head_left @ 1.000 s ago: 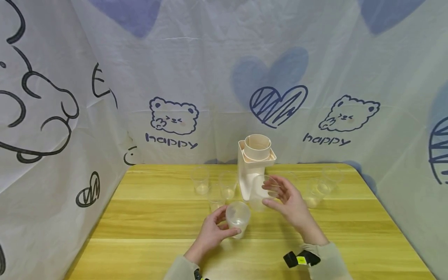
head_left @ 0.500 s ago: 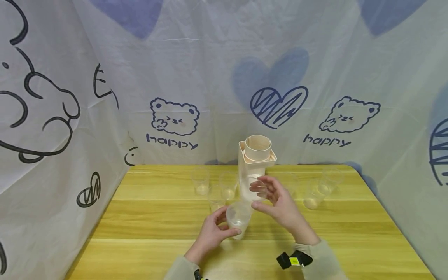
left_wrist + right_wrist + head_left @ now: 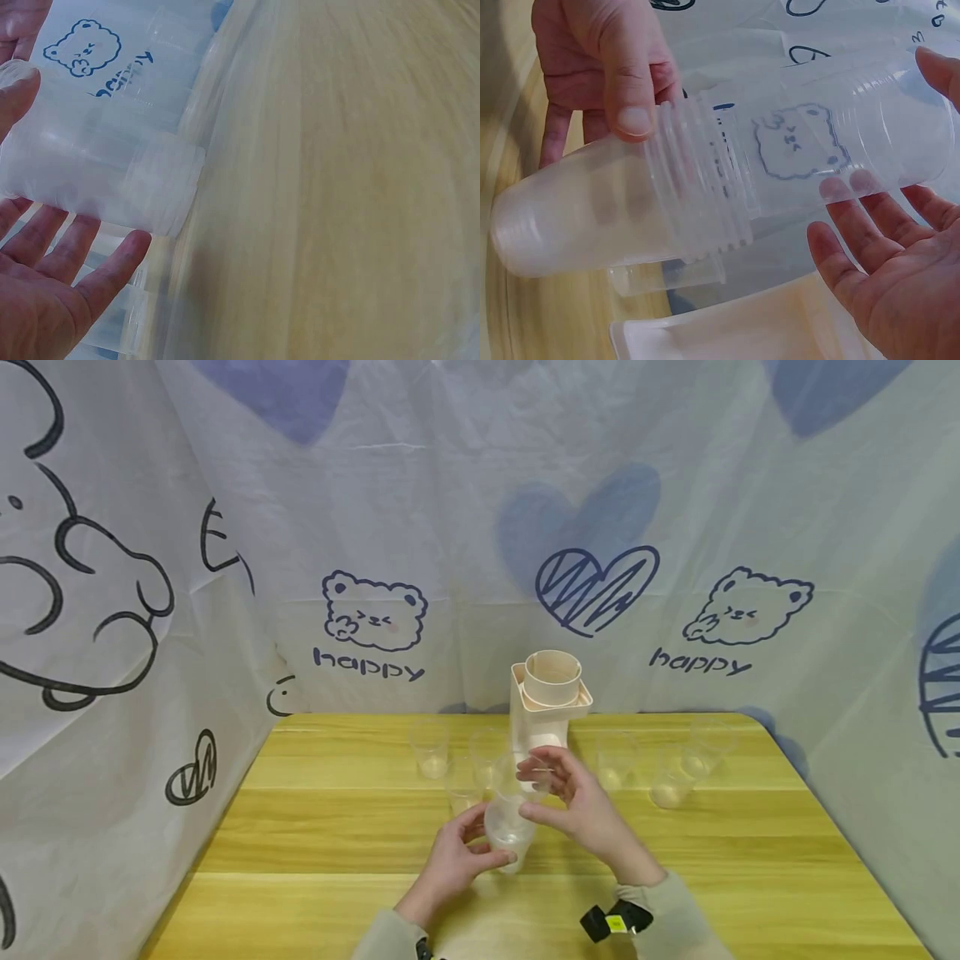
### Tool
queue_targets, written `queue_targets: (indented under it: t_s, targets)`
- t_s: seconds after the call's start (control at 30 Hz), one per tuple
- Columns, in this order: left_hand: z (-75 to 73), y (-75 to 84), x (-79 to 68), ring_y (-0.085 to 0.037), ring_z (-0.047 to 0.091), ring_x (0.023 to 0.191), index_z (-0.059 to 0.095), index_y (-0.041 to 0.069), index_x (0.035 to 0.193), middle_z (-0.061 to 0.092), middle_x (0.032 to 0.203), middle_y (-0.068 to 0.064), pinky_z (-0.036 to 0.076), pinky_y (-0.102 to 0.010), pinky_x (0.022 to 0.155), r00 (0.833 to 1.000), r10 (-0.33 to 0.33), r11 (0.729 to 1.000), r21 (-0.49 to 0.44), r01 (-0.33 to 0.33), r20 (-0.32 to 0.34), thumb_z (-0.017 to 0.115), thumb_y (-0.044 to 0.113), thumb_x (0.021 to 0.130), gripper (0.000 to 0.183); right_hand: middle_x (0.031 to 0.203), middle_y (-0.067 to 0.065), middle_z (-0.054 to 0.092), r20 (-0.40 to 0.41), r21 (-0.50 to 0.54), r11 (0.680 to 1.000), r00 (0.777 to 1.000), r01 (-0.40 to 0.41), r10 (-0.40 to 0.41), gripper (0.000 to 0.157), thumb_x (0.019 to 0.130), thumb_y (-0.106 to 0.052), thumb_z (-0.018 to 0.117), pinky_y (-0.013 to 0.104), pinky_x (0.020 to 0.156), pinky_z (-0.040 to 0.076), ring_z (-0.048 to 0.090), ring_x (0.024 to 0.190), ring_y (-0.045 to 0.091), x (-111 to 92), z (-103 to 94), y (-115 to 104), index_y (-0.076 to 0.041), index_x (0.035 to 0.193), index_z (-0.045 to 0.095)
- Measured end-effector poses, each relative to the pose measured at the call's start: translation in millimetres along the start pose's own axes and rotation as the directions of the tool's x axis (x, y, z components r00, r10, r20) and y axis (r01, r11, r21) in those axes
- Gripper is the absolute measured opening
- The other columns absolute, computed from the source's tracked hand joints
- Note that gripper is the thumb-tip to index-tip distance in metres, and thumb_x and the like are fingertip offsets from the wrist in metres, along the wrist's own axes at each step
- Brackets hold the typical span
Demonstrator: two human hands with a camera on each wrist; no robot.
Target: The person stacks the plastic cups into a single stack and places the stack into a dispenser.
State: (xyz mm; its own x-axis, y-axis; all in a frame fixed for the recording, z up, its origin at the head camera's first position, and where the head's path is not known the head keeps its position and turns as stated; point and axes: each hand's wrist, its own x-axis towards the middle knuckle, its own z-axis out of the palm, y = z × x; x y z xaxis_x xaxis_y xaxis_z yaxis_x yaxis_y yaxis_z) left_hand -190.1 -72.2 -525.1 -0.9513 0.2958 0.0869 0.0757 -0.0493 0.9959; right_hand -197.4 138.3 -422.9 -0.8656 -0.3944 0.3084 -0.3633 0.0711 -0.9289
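Note:
A stack of nested clear plastic cups (image 3: 510,842) stands over the table, and my left hand (image 3: 459,857) grips it around the side. In the right wrist view the stack (image 3: 570,210) shows several rims close together. My right hand (image 3: 585,814) holds a single clear cup (image 3: 795,146) near its base, thumb on one side and fingers on the other. This cup's mouth end meets or enters the top of the stack; exactly how deep, I cannot tell. In the left wrist view, the fingers of my left hand (image 3: 60,270) lie along the stack.
Behind my hands stands a cream cup holder (image 3: 534,717) with a round ring on top. Clear cups stand left of it, including one cup (image 3: 432,760), and right of it, including another cup (image 3: 670,787). A printed cloth (image 3: 465,527) hangs behind the wooden table (image 3: 322,827).
My right hand has moved left and slightly down with its cup, from beside the stack to over its mouth. My left hand and the stack have stayed in place.

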Motion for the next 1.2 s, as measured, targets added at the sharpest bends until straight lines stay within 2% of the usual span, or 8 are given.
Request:
queue_targets:
  t_s: [0.37,0.67,1.0,1.2]
  targets:
    - [-1.3,-4.3,0.8,-0.031,0.059,0.113,0.055,0.007,0.136,0.061,0.123,-0.014,0.054,-0.035,0.091,1.0,0.008,0.999,0.049,-0.008,0.009,0.086,0.008,0.075,0.068,0.13,0.019,0.055,0.054,-0.007,0.998,0.996,-0.069,0.069,0.063,0.086,-0.006,0.076,0.058,0.109,0.033,0.054,0.122,0.034,-0.2,-1.4,11.9,-0.003,0.139,0.044]
    - [-1.7,-5.3,0.7,-0.031,0.058,0.114,0.057,0.009,0.135,0.061,0.123,-0.013,0.054,-0.034,0.09,1.0,0.001,0.999,0.055,-0.001,0.012,0.086,0.009,0.075,0.067,0.13,0.016,0.057,0.083,-0.035,0.995,0.992,-0.095,0.097,0.064,0.084,-0.01,0.078,0.049,0.106,0.039,0.053,0.122,0.034,-0.9,-4.8,21.1,0.001,0.139,0.046]
    - [-1.8,-4.8,1.4,-0.031,0.057,0.116,0.054,0.007,0.138,0.06,0.126,-0.015,0.053,-0.033,0.092,1.0,-0.015,0.999,0.048,0.015,0.013,0.086,0.009,0.075,0.07,0.131,0.014,0.058,0.117,-0.107,0.989,0.986,-0.104,0.116,0.064,0.083,-0.013,0.08,0.051,0.1,0.042,0.053,0.121,0.032,-2.9,-6.6,33.3,0.0,0.138,0.049]
    - [-3.1,-6.5,2.0,-0.031,0.057,0.116,0.053,0.007,0.139,0.06,0.126,-0.016,0.053,-0.032,0.092,0.999,-0.022,0.999,0.042,0.021,0.024,0.085,0.009,0.076,0.071,0.134,0.017,0.056,0.136,-0.133,0.987,0.984,-0.093,0.111,0.063,0.083,-0.013,0.08,0.054,0.1,0.044,0.053,0.121,0.037,-5.3,-5.8,38.8,0.0,0.137,0.05]
